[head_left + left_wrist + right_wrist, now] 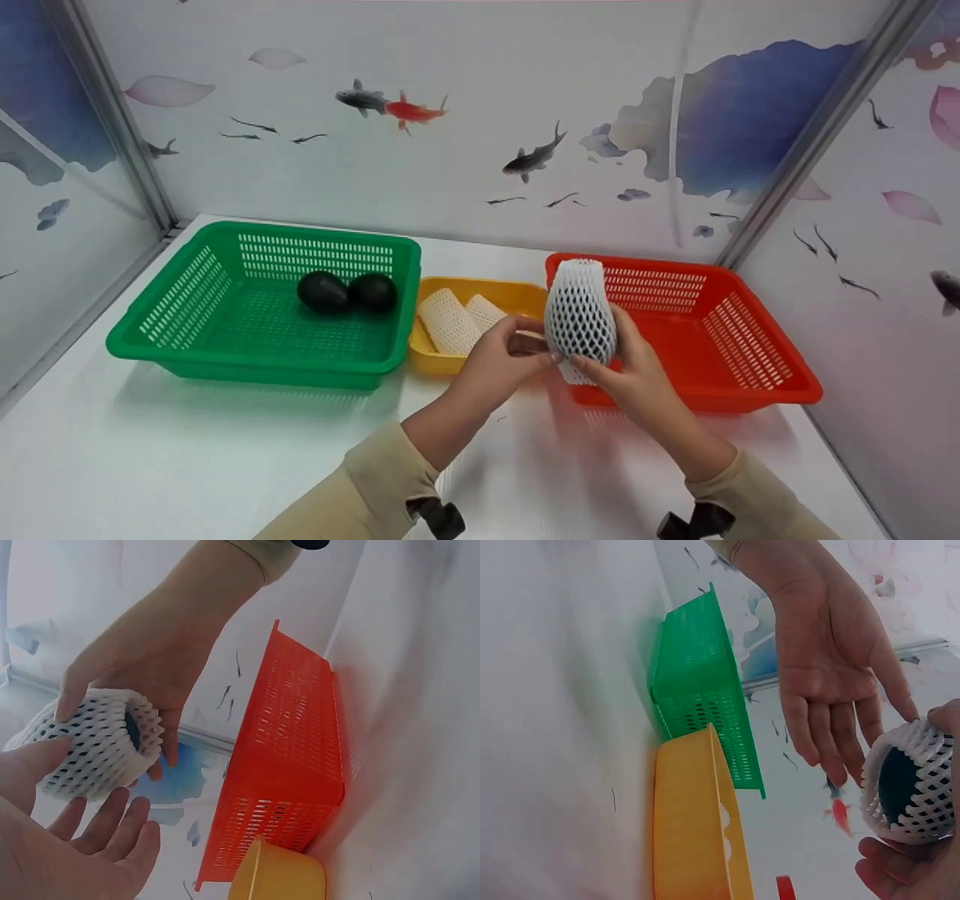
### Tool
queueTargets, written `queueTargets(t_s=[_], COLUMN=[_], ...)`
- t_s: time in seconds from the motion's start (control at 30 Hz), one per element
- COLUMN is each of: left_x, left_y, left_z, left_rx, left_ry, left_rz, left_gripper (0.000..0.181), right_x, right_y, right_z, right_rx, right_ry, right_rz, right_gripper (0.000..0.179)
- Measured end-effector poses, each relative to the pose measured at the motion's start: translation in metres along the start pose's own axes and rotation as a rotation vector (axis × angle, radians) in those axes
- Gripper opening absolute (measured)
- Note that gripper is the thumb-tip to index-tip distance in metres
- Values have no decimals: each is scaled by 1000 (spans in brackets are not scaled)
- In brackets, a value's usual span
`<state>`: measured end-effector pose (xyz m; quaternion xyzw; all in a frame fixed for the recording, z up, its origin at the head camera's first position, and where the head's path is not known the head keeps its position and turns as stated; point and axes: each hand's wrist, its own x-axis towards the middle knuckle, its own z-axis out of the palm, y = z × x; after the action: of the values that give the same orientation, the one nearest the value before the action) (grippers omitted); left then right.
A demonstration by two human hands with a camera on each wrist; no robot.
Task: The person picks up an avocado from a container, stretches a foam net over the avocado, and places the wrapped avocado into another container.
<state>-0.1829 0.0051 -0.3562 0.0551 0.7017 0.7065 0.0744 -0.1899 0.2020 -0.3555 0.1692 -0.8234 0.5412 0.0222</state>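
Note:
A white foam net sleeve point(581, 315) with a dark rounded fruit inside is held up before the red basket's left end. My right hand point(637, 371) grips it, thumb in front and fingers round the far side. The left thumb touches the sleeve near its lower end, while the other fingers of my left hand point(97, 847) are loosely bent and apart from it. Through the sleeve's open end the dark fruit point(898, 784) shows in the right wrist view. Two black egg-shaped fruits point(324, 292) lie side by side in the green basket point(255, 360).
Between the green basket and the red basket point(750, 401) stands a smaller yellow basket point(435, 365). It contains white foam net sleeves point(448, 319). All stand on a white table point(262, 457) before printed wall panels point(465, 172).

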Motion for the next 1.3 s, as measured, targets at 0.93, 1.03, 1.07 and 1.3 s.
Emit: queueTargets(t_s=[0.93, 1.03, 1.07, 1.3], left_x=[34, 39, 40, 47], left_y=[-31, -29, -28, -23], left_z=[56, 56, 55, 55], left_rx=[1455, 1431, 1416, 1387], left_ry=[-335, -386, -400, -439], left_rz=[522, 476, 458, 422], left_gripper=[44, 43, 42, 30], right_x=[5, 12, 14, 36], right_y=[16, 18, 20, 28], right_z=[-63, -64, -65, -74], right_rx=[-244, -280, -288, -314], right_ry=[-27, -58, -71, -162], right_rz=[270, 282, 289, 383], right_gripper=[78, 76, 75, 77])
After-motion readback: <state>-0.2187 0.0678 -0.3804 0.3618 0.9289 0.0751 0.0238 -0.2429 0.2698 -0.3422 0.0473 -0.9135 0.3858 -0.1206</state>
